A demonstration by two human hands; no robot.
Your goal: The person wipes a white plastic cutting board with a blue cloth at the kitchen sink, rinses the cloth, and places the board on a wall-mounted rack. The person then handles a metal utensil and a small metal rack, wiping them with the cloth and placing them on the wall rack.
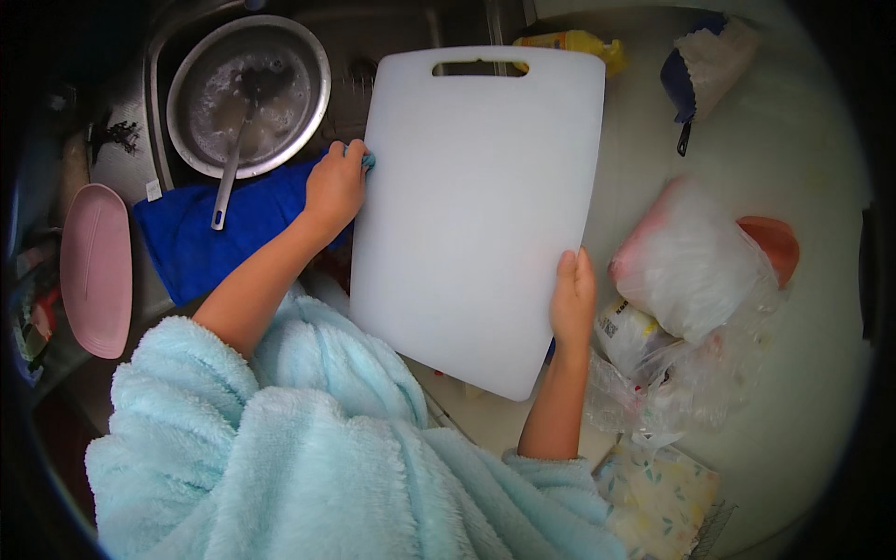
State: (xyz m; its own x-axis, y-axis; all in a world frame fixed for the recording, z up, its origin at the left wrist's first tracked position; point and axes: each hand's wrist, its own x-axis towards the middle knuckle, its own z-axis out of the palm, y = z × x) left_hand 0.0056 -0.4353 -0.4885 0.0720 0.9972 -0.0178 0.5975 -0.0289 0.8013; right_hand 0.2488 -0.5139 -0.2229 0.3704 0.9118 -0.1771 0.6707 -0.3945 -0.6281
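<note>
A large white plastic cutting board (476,210) with a handle slot is held up in front of me, its slotted end away from my body. My left hand (339,185) is at its left edge, with a bit of teal cloth (368,159) showing at the fingertips. Around the lower right edge, my right hand (574,294) grips the board, thumb on its face. Left of the board, a steel bowl (318,105) of cloudy, foamy water stands in the sink, a long-handled metal utensil (229,175) leaning in it. A blue cloth (210,245) lies over the sink's front edge.
A pink oval dish (96,273) lies at the left. Behind the board is a yellow bottle (595,47). On the right counter are plastic bags (686,259), a reddish-orange object (773,245), a patterned box or packet (654,497) and a blue-and-beige cloth item (714,66).
</note>
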